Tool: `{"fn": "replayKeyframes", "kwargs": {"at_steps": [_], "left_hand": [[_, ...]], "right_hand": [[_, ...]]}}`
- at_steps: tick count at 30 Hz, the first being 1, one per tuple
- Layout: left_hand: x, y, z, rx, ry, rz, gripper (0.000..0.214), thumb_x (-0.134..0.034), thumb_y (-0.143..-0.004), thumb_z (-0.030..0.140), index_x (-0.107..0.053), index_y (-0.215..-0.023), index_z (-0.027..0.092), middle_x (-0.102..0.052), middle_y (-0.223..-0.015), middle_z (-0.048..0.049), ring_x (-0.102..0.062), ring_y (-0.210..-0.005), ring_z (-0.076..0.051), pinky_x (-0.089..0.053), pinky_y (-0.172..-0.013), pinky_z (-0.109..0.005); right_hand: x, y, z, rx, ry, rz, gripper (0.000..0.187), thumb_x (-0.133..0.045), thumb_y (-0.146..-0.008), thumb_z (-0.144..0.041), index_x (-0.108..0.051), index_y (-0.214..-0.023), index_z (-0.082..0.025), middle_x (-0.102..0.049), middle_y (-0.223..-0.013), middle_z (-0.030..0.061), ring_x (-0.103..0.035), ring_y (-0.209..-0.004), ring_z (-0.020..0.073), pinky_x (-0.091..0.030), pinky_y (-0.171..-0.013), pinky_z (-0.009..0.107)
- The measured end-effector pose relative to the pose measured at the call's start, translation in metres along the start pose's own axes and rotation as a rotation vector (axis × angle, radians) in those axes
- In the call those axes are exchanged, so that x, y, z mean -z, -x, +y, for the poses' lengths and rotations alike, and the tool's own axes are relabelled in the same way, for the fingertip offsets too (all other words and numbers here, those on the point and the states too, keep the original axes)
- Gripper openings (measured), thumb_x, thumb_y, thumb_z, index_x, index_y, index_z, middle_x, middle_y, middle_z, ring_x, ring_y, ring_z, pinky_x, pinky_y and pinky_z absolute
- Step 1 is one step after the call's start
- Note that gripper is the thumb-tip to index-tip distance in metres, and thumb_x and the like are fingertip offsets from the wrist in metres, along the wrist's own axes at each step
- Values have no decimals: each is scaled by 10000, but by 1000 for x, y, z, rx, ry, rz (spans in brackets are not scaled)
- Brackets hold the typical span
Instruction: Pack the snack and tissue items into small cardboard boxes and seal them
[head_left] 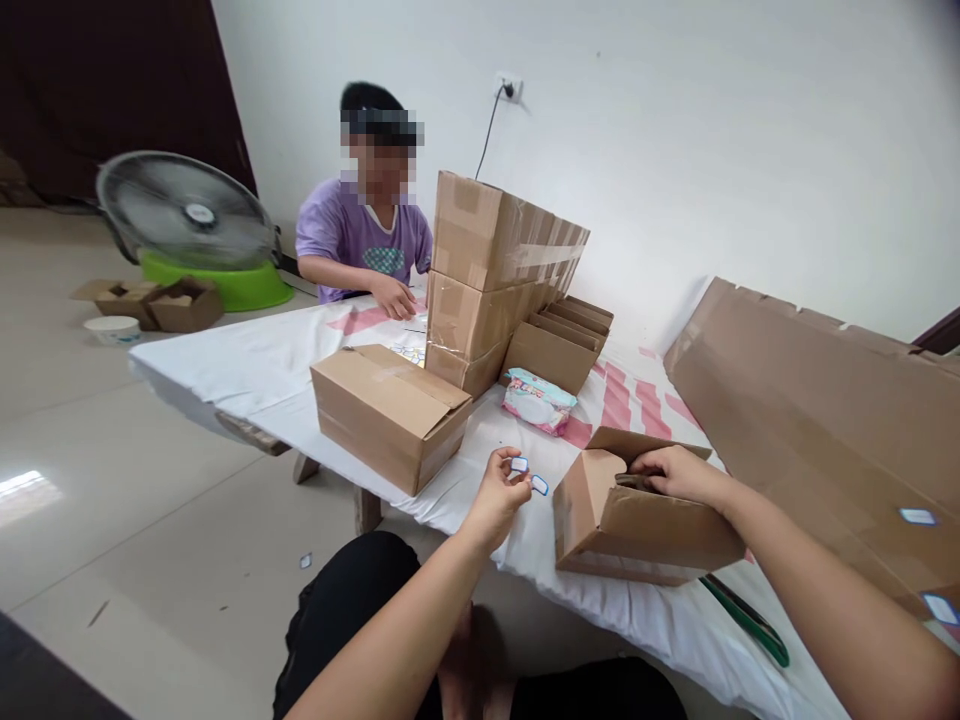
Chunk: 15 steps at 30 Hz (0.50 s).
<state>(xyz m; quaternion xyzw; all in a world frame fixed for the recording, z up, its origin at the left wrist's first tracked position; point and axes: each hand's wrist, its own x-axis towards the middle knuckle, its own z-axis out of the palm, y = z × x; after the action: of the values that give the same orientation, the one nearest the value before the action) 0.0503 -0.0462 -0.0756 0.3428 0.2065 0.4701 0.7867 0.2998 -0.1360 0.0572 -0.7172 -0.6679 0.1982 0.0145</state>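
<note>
My left hand (pixel 501 495) is closed above the table edge, with a small white label with a blue border (pixel 519 464) between its fingertips. A second blue-bordered label (pixel 539 485) hangs close by its thumb; whether it sticks there, I cannot tell. My right hand (pixel 675 472) reaches into an open cardboard box (pixel 660 535), its fingers curled by a brown edge. What they grip inside is mostly hidden by the box's walls. Left of my left hand sits a closed cardboard box (pixel 390 410).
A stack of taped boxes (pixel 469 240) stands beside several open ones (pixel 555 350) and a wipes packet (pixel 538 402). A long green-edged item (pixel 750 620) lies at right, near a large cardboard sheet (pixel 817 420). Across the table sits another person (pixel 367 240); a fan (pixel 195 215) stands behind.
</note>
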Motion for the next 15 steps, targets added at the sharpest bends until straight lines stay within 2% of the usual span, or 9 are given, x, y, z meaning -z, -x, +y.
{"fn": "replayKeyframes", "kwargs": {"at_steps": [6,9,12,14,15], "left_hand": [[1,19,19,38,61,-111,616,-839,-499,216,-454,-979,253,-508,-839,44,-514,-685,-73,-389,-600,-181],[0,28,25,57,92,-190,635,-868,-498,204,-466,-988,247,-531,-845,34,-522,-683,-69,-376,-572,-161],[-2,37,24,72,120,-272,614,-873,-524,174,-483,-993,246,-537,-869,31,-520,-679,-58,-360,-543,-142],[-5,44,16,88,113,-325,589,-871,-542,174,-497,-990,244,-533,-857,34,-516,-670,-55,-353,-529,-136],[-7,48,10,97,108,-357,574,-871,-548,180,-504,-985,243,-531,-838,36,-511,-658,-53,-347,-520,-133]], "right_hand": [[5,-24,-16,-77,-236,206,209,-575,-747,-228,-695,-911,-179,-744,-956,62,-681,-877,206,-516,-810,317],[21,-24,-33,14,-394,298,254,-577,-789,-338,-674,-967,-185,-729,-1014,56,-668,-935,187,-512,-849,321],[28,-5,-59,109,-510,528,251,-597,-790,-385,-667,-921,-183,-727,-921,53,-661,-861,180,-511,-803,327],[18,17,-80,134,-431,661,216,-575,-822,-381,-664,-870,-190,-709,-829,32,-639,-763,162,-495,-721,297],[8,29,-90,145,-376,680,207,-556,-845,-371,-663,-843,-194,-696,-793,19,-623,-723,150,-478,-681,277]]}}
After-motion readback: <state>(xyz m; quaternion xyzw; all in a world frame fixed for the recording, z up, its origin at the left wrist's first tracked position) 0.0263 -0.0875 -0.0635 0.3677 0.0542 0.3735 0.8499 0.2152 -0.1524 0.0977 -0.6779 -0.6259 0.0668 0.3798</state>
